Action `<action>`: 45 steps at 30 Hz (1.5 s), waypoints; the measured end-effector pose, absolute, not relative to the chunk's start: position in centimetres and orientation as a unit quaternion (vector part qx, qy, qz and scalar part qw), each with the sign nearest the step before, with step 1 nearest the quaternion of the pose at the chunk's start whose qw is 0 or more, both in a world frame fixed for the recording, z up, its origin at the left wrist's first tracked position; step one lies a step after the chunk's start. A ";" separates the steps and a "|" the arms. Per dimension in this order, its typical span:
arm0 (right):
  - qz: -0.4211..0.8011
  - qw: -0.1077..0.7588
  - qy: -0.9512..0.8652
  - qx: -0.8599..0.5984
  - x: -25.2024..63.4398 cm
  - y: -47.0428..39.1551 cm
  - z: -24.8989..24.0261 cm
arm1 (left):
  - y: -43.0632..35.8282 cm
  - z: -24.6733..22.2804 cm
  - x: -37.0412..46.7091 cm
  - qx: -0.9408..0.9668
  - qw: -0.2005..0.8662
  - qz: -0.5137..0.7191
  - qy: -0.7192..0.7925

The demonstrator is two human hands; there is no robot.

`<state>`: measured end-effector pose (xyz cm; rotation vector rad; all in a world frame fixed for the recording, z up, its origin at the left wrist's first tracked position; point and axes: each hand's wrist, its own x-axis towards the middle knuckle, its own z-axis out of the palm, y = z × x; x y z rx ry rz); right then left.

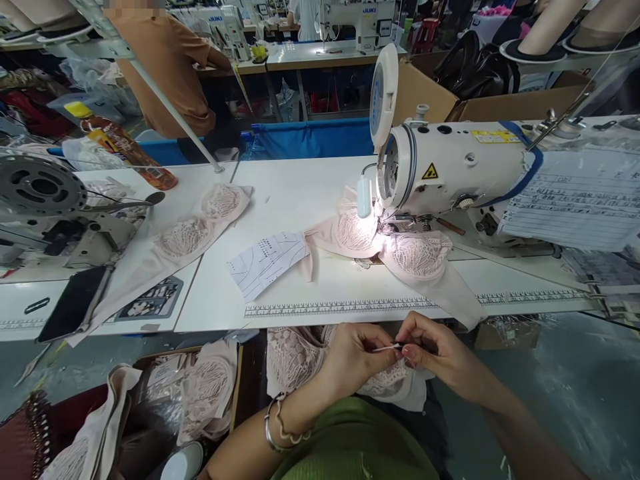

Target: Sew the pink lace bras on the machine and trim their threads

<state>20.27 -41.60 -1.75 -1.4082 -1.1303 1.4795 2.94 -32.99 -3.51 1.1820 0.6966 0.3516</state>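
My left hand point(353, 357) and my right hand point(433, 350) meet below the table's front edge, both pinching a thin white strip point(387, 347) between their fingertips. Under them, a pale pink lace bra point(295, 357) lies in my lap. Another lace bra point(400, 250) lies on the white table point(300, 193) under the needle area of the white sewing machine point(450, 170), lit by its lamp. A printed paper pattern point(267, 263) lies just left of that bra. A silver bangle sits on my left wrist.
A third lace bra point(193, 230) lies on the table to the left, near a bottle point(123, 143) and a second machine point(45, 200). A black phone point(73, 303) rests at the left edge. A box of lace pieces point(200, 390) stands below. A person in brown point(170, 60) stands beyond.
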 end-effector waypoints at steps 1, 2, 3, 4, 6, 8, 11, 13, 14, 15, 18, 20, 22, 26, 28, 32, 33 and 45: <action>0.580 0.399 -0.442 -0.556 20.2 -41.6 -1.8 | -33.0 -3.6 2.9 0.544 0.759 0.163 0.317; 0.575 0.408 -0.440 -0.556 20.1 -41.6 -1.9 | -32.9 -3.6 2.9 0.545 0.758 0.166 0.316; 0.569 0.419 -0.436 -0.557 20.1 -41.6 -2.0 | -32.9 -3.6 2.8 0.546 0.757 0.168 0.315; 0.562 0.428 -0.433 -0.560 20.1 -41.6 -2.0 | -32.9 -3.6 2.8 0.548 0.757 0.168 0.315; 0.533 0.450 -0.424 -0.577 20.1 -41.7 -2.0 | -32.9 -3.6 2.7 0.554 0.753 0.167 0.314; 0.492 0.471 -0.417 -0.602 20.2 -41.6 -2.0 | -33.0 -3.5 2.7 0.567 0.740 0.170 0.319; 0.464 0.462 -0.443 -0.613 19.9 -41.4 -1.9 | -33.5 -3.7 3.0 0.579 0.719 0.189 0.335; 0.458 0.431 -0.475 -0.615 19.4 -41.3 -1.8 | -33.9 -4.0 3.3 0.591 0.702 0.203 0.341; 0.448 0.420 -0.487 -0.621 19.1 -41.2 -1.7 | -34.0 -4.2 3.3 0.602 0.692 0.208 0.341; 0.434 0.412 -0.495 -0.630 18.9 -41.3 -1.5 | -34.0 -4.4 3.2 0.616 0.680 0.211 0.337; 0.379 0.416 -0.508 -0.652 19.0 -41.9 -1.0 | -32.9 -4.9 2.1 0.703 0.610 0.213 0.297; 0.343 0.438 -0.502 -0.662 19.8 -42.8 -0.7 | -31.6 -5.0 0.5 0.785 0.529 0.202 0.250; 0.315 0.467 -0.492 -0.664 20.8 -43.9 -0.5 | -30.4 -5.0 -1.4 0.843 0.464 0.172 0.209; 0.293 0.510 -0.476 -0.653 21.9 -45.5 -0.6 | -29.4 -5.3 -4.2 0.858 0.445 0.168 0.195; 0.302 0.526 -0.465 -0.645 22.1 -45.8 -1.0 | -29.6 -5.6 -4.7 0.837 0.454 0.214 0.220; 0.307 0.558 -0.454 -0.624 22.4 -45.8 -1.8 | -30.4 -6.0 -4.6 0.759 0.512 0.257 0.309; 0.307 0.562 -0.451 -0.621 22.5 -45.7 -1.9 | -30.6 -6.2 -4.6 0.738 0.533 0.257 0.324; 0.342 0.593 -0.425 -0.592 23.9 -44.6 -4.0 | -31.5 -6.5 -4.6 0.642 0.618 0.338 0.303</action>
